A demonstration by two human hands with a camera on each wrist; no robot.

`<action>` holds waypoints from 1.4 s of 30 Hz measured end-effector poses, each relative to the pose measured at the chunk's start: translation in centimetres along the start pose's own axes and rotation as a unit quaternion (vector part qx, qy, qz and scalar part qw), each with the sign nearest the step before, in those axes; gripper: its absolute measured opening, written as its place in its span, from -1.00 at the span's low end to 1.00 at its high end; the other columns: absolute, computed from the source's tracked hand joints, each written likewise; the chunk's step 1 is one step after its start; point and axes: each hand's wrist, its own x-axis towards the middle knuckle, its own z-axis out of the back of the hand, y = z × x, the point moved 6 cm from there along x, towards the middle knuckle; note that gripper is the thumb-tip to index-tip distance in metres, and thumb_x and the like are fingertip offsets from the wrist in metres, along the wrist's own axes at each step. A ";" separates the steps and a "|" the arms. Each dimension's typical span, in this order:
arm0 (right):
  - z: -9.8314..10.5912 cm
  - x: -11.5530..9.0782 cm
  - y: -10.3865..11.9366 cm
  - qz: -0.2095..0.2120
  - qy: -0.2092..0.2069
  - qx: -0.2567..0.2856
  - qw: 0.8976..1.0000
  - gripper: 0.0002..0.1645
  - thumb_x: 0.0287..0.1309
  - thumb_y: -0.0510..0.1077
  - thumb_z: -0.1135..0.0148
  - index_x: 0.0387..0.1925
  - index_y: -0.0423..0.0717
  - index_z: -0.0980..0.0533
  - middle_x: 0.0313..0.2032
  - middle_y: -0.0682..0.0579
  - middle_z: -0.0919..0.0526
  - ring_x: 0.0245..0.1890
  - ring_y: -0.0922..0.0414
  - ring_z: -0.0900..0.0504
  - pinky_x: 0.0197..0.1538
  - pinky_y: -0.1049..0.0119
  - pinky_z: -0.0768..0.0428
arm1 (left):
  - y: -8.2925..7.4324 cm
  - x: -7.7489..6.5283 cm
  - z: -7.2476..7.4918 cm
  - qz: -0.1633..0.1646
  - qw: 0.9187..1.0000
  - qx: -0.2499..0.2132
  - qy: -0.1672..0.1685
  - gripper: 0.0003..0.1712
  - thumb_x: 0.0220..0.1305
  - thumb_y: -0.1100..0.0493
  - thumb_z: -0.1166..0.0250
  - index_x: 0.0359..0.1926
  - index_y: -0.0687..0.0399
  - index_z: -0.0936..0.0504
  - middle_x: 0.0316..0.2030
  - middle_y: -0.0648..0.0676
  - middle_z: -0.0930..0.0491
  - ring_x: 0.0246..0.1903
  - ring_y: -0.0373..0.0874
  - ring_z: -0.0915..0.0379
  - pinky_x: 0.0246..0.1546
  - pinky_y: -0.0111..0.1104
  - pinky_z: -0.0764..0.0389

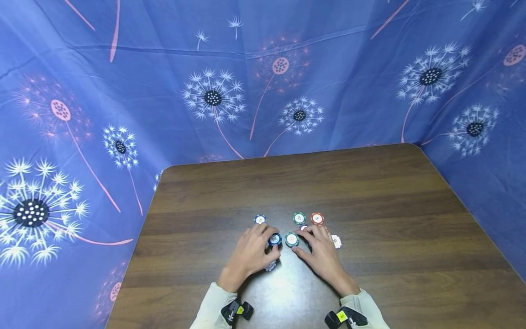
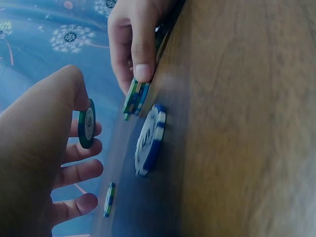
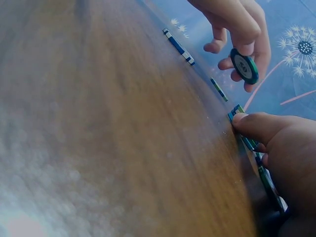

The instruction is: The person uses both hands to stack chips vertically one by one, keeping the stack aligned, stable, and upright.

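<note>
My left hand (image 1: 251, 250) pinches a blue poker chip (image 1: 275, 239) between thumb and index finger. In the left wrist view this chip (image 2: 87, 124) is tilted on edge above the table, the other fingers spread behind it. My right hand (image 1: 322, 252) grips a short stack of poker chips topped by a green-edged one (image 1: 292, 239); its thumb presses the side of the stack (image 2: 136, 96), which sits low at the table. Just below my left hand lies a pale chip (image 1: 270, 266), blue and white along its edge in the left wrist view.
Beyond my hands on the wooden table (image 1: 370, 192) lie a blue chip (image 1: 260, 219), a green chip (image 1: 299, 218) and a red chip (image 1: 317, 218). A purple chip (image 1: 303, 227) and a white chip (image 1: 336, 241) show beside my right hand. A blue dandelion-print cloth (image 1: 263, 82) hangs behind.
</note>
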 end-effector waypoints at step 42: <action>0.3 0.0 0.2 0.033 -0.031 -0.007 0.999 -0.41 -0.02 0.09 -0.64 0.01 -0.13 -0.73 -0.11 -0.02 -0.62 -0.04 -0.07 -0.52 0.05 -0.09 -0.43 | -2.4 2.1 -2.6 -0.017 0.999 -0.018 0.046 -0.44 0.42 -0.19 -0.35 0.29 -0.02 -0.68 0.04 -0.04 -0.69 0.05 -0.13 -0.59 0.11 -0.19 -0.63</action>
